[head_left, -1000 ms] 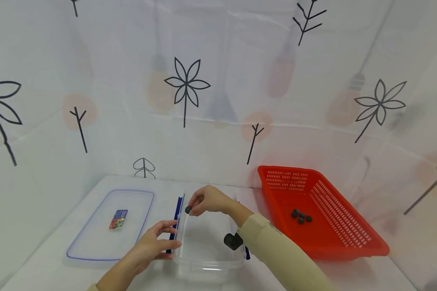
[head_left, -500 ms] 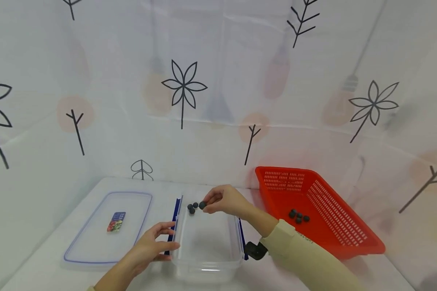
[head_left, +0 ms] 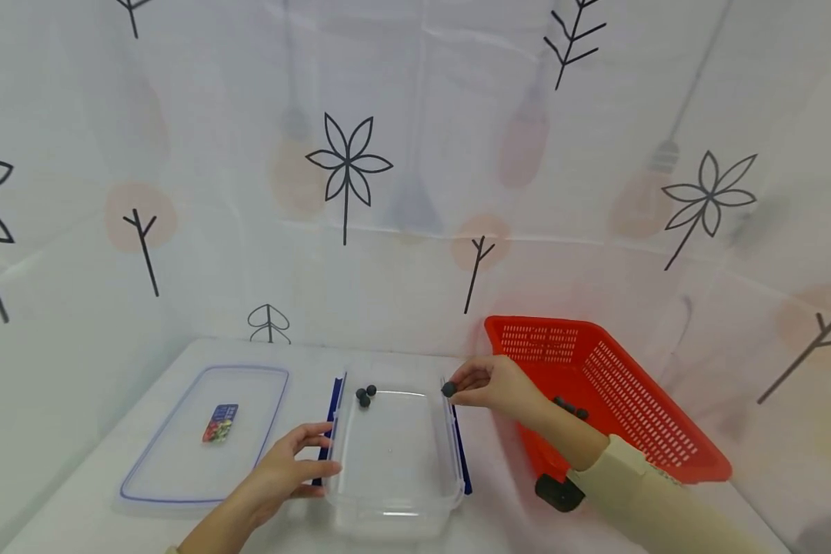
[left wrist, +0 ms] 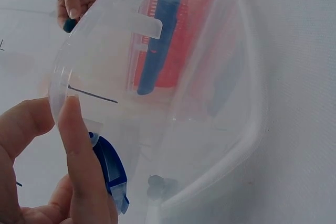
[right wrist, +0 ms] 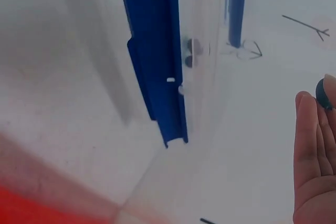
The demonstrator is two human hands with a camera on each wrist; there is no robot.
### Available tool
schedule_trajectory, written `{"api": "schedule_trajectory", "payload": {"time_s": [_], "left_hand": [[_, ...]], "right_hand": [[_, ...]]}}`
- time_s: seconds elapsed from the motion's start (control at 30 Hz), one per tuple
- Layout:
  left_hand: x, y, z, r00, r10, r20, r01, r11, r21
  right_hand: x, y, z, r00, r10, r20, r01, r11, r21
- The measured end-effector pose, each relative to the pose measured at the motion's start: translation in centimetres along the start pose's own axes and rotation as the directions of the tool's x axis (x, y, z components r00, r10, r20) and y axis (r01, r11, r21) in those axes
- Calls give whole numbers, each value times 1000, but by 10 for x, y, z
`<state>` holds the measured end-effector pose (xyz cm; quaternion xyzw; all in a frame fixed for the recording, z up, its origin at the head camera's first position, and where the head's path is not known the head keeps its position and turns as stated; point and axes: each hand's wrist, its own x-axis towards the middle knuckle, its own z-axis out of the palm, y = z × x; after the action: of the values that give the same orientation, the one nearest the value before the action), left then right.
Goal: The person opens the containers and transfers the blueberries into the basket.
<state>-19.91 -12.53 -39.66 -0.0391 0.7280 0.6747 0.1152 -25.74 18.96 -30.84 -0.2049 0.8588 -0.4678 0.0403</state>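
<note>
In the head view a clear plastic storage box (head_left: 391,446) with blue side clips stands on the table. My left hand (head_left: 284,465) grips its left rim; the left wrist view shows the rim between thumb and fingers. A cluster of small dark balls (head_left: 365,396) lies in the box's far left corner. Above the far right rim, my right hand (head_left: 495,388) pinches one small dark ball (head_left: 448,389) between thumb and fingertips. The right wrist view also shows this dark ball (right wrist: 322,94), partly covered by the thumb.
To the right stands a red plastic basket (head_left: 637,415) with more dark balls (head_left: 582,414), partly hidden by my right forearm. On the left lies a clear lid (head_left: 180,454) with a blue edge and a colourful label (head_left: 220,423). A patterned cloth (head_left: 415,192) hangs behind the table.
My right hand reached the box's far left corner, then moved right with one dark ball, out over the right rim. Three balls stay in the corner. The left hand keeps its place.
</note>
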Motion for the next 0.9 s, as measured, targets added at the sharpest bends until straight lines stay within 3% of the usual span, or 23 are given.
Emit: {"api": "schedule_trajectory", "payload": {"time_s": [0.3, 0.63, 0.9], "left_hand": [[1, 1, 1, 1000, -6, -4, 6, 1000, -3], [2, 0, 2, 1000, -22, -7, 22, 1000, -7], [3, -1, 1, 1000, -19, 0, 19, 1000, -13]], "right_hand": [[-26, 17, -43, 980, 126, -151, -136, 989, -56], [-44, 54, -88, 967, 148, -207, -169, 982, -87], [-48, 70, -120, 958, 195, -209, -227, 963, -147]]}}
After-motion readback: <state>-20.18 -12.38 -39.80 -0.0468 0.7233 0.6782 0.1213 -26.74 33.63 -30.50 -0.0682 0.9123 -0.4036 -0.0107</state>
